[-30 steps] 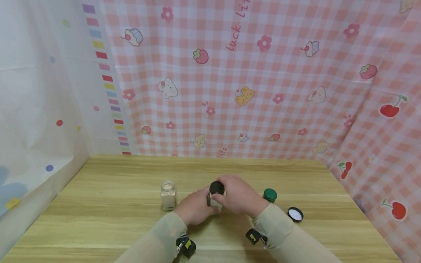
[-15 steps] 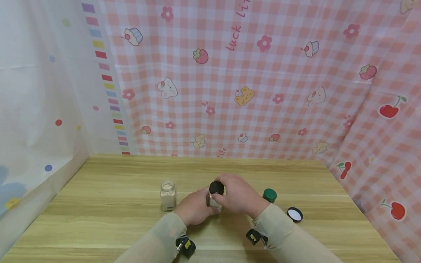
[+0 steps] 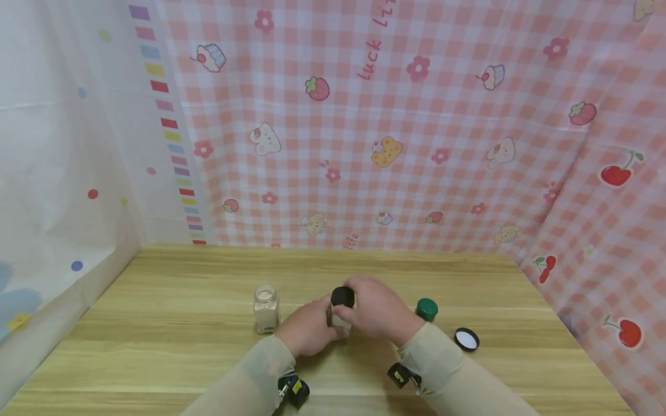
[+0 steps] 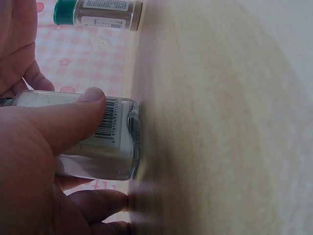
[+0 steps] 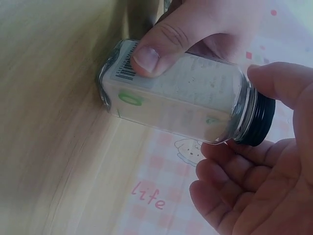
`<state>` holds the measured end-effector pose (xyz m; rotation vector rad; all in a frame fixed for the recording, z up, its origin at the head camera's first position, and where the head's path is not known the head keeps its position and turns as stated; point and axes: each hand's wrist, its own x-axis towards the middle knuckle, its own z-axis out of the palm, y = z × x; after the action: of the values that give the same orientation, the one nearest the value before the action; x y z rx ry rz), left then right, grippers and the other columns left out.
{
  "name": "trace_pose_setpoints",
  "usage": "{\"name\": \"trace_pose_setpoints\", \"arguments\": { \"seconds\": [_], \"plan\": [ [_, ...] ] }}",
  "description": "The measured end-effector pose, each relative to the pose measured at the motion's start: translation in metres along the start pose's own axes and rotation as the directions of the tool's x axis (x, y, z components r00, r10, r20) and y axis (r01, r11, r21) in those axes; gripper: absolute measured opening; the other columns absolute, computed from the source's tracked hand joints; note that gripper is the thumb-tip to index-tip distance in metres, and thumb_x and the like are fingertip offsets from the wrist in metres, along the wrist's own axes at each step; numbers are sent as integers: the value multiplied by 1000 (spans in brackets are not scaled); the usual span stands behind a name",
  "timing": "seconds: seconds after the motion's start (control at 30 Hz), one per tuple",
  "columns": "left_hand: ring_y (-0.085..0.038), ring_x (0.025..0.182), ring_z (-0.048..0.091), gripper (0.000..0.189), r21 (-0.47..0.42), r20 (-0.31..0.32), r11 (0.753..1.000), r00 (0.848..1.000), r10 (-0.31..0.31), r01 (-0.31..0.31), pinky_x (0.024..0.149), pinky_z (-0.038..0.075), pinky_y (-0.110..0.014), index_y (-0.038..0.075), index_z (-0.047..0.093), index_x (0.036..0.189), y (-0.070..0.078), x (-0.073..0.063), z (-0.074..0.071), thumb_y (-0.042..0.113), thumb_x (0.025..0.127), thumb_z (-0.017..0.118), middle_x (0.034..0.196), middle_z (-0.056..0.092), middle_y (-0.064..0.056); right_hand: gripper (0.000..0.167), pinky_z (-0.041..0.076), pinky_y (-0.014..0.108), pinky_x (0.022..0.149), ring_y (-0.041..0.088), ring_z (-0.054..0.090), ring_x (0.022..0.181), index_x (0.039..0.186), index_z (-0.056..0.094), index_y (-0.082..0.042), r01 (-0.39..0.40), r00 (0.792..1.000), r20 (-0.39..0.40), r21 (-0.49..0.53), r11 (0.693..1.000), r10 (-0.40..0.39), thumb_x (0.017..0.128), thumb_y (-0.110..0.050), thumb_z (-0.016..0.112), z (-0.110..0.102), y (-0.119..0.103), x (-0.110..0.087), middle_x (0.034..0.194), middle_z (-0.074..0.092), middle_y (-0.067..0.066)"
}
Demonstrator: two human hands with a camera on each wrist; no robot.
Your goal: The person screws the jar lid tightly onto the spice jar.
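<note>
A square glass jar (image 5: 171, 105) with a barcode label and a black screw lid (image 3: 343, 296) stands upright at the middle of the table. My left hand (image 3: 311, 328) grips its body low down, thumb across the label. Around the lid curl the thumb and fingers of my right hand (image 3: 376, 307); in the right wrist view the thumb meets the lid's edge near the neck. To the left is a lidless glass jar (image 3: 267, 312) filled with pale powder. The jar's far side is hidden by my hands.
Behind my right wrist stands a green-capped spice bottle (image 3: 426, 309), its lower part covered by the arm in the head view. A loose black lid (image 3: 466, 339) with a white inside lies to its right on the wooden table (image 3: 171, 358). Patterned cloth hangs around the table.
</note>
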<state>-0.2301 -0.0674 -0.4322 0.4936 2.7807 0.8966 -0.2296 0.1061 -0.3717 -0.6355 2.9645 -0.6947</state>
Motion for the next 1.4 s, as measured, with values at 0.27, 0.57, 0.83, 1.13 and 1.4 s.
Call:
{"name": "trace_pose_setpoints", "arguments": {
  "seconds": [0.27, 0.57, 0.83, 1.13, 1.4],
  "plan": [
    [-37, 127, 66, 70, 1, 4, 1000, 1000, 20, -20, 107, 52, -57, 19, 52, 152, -1, -1, 1, 45, 93, 79, 137, 71, -12, 53, 55, 47, 108, 30, 65, 127, 140, 60, -1, 60, 996, 60, 21, 998, -61, 96, -23, 77, -2, 0, -1, 138, 66, 17],
    [-37, 127, 67, 71, 6, 6, 1000, 1000, 24, -24, 106, 53, -56, 19, 51, 153, 0, -1, 0, 47, 93, 78, 137, 71, -13, 35, 59, 44, 98, 23, 67, 113, 126, 65, -5, 68, 995, 79, 3, 998, -68, 98, -22, 77, -3, 0, -1, 122, 71, 12],
    [-36, 125, 67, 71, 11, 0, 1000, 1000, 16, -16, 104, 53, -56, 19, 52, 152, 0, 1, 0, 46, 92, 79, 135, 71, -14, 36, 59, 43, 98, 22, 67, 110, 125, 65, -5, 41, 996, 74, -2, 999, -41, 97, -24, 78, -3, -1, -1, 121, 71, 11],
    [-36, 125, 67, 73, 21, -9, 999, 1000, 27, -27, 105, 53, -55, 19, 50, 154, -1, 1, 2, 46, 93, 79, 136, 71, -14, 31, 58, 40, 90, 17, 65, 97, 115, 66, -9, 12, 999, 53, 12, 1000, -12, 96, -28, 80, -2, 0, 0, 109, 72, 5],
    [-37, 127, 66, 74, 19, -3, 1000, 1000, 22, -21, 106, 53, -56, 20, 49, 156, -2, 1, 1, 47, 93, 79, 138, 70, -14, 34, 57, 37, 84, 16, 64, 92, 113, 67, -9, -13, 999, 42, 31, 999, 12, 93, -31, 82, -1, 0, -1, 106, 71, 4]
  ]
}}
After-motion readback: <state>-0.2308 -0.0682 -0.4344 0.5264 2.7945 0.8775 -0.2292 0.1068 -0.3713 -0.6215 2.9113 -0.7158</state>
